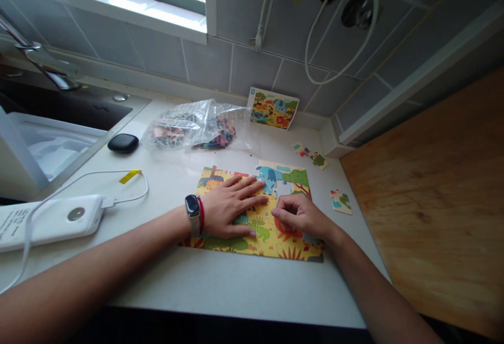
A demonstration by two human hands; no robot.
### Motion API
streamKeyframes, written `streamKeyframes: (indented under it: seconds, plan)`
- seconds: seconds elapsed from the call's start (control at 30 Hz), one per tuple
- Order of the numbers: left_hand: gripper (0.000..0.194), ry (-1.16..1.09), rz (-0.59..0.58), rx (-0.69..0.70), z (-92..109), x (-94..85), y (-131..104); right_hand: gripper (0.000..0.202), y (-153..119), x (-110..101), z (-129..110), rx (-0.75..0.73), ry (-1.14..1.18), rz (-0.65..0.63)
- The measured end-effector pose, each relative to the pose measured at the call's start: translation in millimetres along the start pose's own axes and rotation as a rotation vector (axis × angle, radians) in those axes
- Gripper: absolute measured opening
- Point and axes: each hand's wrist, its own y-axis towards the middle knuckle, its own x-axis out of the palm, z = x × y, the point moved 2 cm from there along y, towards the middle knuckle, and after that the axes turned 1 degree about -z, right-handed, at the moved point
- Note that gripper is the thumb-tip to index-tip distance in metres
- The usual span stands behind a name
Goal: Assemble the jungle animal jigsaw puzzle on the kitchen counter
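Note:
A colourful animal jigsaw puzzle [270, 248] lies flat on the white counter, joined into a near-rectangle. An opening below the blue elephant, left of the green tree, shows the pale counter. My left hand [226, 208] rests palm down on the puzzle's left and middle part, fingers spread. My right hand [302, 217] is curled over the puzzle's right side, near the red lion, fingers drawn together; whatever they may hold is hidden. Loose puzzle pieces lie to the right: a small red-and-blue piece [301, 149], a green one [318, 160] and a larger green-and-red one [340, 202].
A picture card [273, 108] leans against the tiled wall. Clear plastic bags [197, 126] with more pieces lie behind the puzzle. To the left are a black case [123, 143], a cabled white power bank [51, 221] and a sink [136, 103]. A wooden board [433, 191] stands right.

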Motion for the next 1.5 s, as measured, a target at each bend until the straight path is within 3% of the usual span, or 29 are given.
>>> streamKeyframes:
  seconds: [0.27,0.47,0.6,0.67,0.77,0.9,0.93,1.03,1.1,1.2,1.33,1.5]
  plan:
    - [0.075,-0.012,0.068,0.034,-5,3.5,-1,0.050,-4,-7,-1,0.024,-0.016,0.033]
    - [0.056,-0.080,0.174,0.102,-10,-1.2,3,0.032,-16,-57,0,-0.020,-0.484,0.590]
    - [0.039,-0.065,0.232,0.121,-9,-5.8,5,0.046,-18,-86,23,0.038,-0.657,0.805]
    - [0.033,-0.041,0.221,0.122,-8,-7.1,6,0.054,-14,-91,37,0.085,-0.672,0.836]
    - [0.028,-0.042,0.218,0.121,-9,-8.6,7,0.061,-10,-94,47,0.152,-0.672,0.814]
    - [0.025,-0.075,0.253,0.133,-9,-9.2,7,0.050,-21,-95,26,0.094,-0.592,0.753]
    - [0.025,-0.066,0.250,0.134,-9,-8.9,7,0.046,-25,-93,18,0.108,-0.545,0.664]
    - [0.025,-0.035,0.235,0.126,-9,-8.0,7,0.047,-38,-77,-5,0.199,-0.499,0.205]
    - [0.026,-0.026,0.233,0.121,-8,-8.1,7,0.057,-47,-65,-16,0.201,-0.632,0.057]
    - [0.028,-0.008,0.204,0.118,-8,-8.5,7,0.064,-55,-52,-20,0.284,-0.780,0.027]
    - [0.028,-0.014,0.190,0.116,-9,-8.5,7,0.055,-56,-49,-11,0.390,-0.796,0.077]
    - [0.025,-0.073,0.246,0.121,-10,-6.5,7,0.039,-50,-56,-2,0.311,-0.745,0.145]
